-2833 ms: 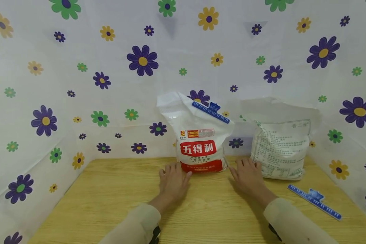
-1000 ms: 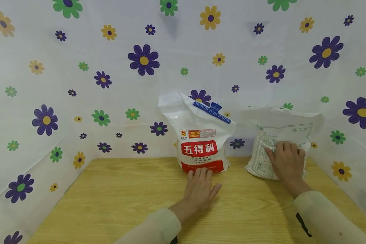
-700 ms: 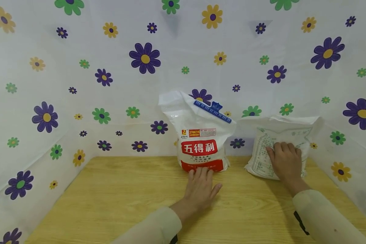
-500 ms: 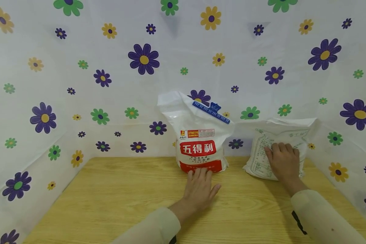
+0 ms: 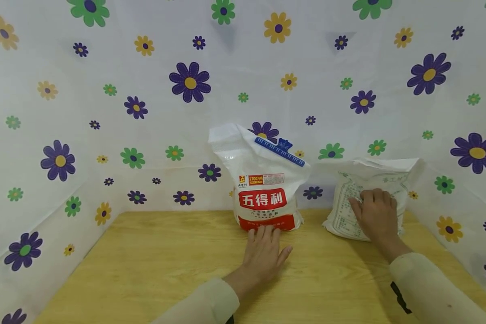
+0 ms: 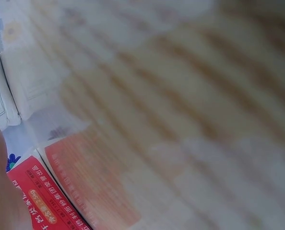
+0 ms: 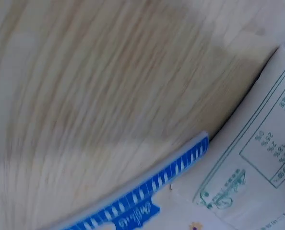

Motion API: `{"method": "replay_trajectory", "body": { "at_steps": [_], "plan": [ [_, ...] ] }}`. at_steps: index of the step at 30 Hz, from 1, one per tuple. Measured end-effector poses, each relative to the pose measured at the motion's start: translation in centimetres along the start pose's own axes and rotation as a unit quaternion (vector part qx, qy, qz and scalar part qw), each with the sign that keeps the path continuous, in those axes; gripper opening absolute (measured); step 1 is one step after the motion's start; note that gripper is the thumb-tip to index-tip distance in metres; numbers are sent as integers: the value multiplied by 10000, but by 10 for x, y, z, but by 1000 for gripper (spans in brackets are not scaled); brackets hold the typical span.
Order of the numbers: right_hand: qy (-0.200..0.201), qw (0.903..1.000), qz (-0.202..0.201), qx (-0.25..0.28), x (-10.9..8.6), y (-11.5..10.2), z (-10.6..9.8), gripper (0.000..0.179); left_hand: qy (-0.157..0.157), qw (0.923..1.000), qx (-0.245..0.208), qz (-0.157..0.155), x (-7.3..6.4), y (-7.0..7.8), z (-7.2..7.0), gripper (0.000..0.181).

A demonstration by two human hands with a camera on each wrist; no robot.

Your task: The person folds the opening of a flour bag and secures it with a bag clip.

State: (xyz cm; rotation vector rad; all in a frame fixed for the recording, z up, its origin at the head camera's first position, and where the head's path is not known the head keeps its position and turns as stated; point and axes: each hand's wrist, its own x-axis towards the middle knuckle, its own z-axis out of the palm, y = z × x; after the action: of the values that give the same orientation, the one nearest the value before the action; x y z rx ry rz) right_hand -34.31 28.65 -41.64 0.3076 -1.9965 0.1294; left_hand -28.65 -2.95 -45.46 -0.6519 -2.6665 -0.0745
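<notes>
A white flour bag (image 5: 267, 157) with red print stands at the back of the table. A blue clip (image 5: 279, 151) is fixed slantwise across its upper part. My left hand (image 5: 261, 256) reaches to the bag's lower front edge, fingertips at the red strip and thumb spread. To the right stands a white bag with green print (image 5: 346, 207), its loose top unclipped. My right hand (image 5: 378, 216) presses on this bag's front, fingertips out of sight. A second blue clip (image 7: 147, 189) shows in the right wrist view, on the table with one end at the bag's edge.
The wooden table (image 5: 158, 252) runs up to a white cloth backdrop (image 5: 146, 67) printed with flowers, which also encloses both sides. In the head view, my right sleeve (image 5: 433, 279) covers the table's right part.
My left hand has moved right along the flour bag's base. My right hand has gone onto the right bag, whose top now sits lower. The loose clip has dropped from sight in the head view.
</notes>
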Motion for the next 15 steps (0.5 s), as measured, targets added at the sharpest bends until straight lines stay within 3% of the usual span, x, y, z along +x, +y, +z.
{"method": "replay_trajectory", "body": {
  "at_steps": [3, 6, 8, 11, 15],
  "plan": [
    [171, 9996, -42, 223, 11, -3, -3, 56, -27, 10000, 17, -5, -1, -1, 2, 55],
    [412, 9990, -51, 135, 34, -5, -9, 51, 50, 10000, -1, 3, -1, -3, 2, 54],
    [289, 9994, 121, 150, 53, -5, -14, 55, 49, 10000, -14, -23, 0, -3, 1, 53],
    [-542, 9963, 580, 335, 77, -2, -23, 62, -31, 10000, -64, -52, 0, -2, -1, 55],
    [-2039, 9716, 1098, 494, 100, 2, -31, 67, -102, 9999, -58, -49, -1, -1, -2, 56]
  ]
}}
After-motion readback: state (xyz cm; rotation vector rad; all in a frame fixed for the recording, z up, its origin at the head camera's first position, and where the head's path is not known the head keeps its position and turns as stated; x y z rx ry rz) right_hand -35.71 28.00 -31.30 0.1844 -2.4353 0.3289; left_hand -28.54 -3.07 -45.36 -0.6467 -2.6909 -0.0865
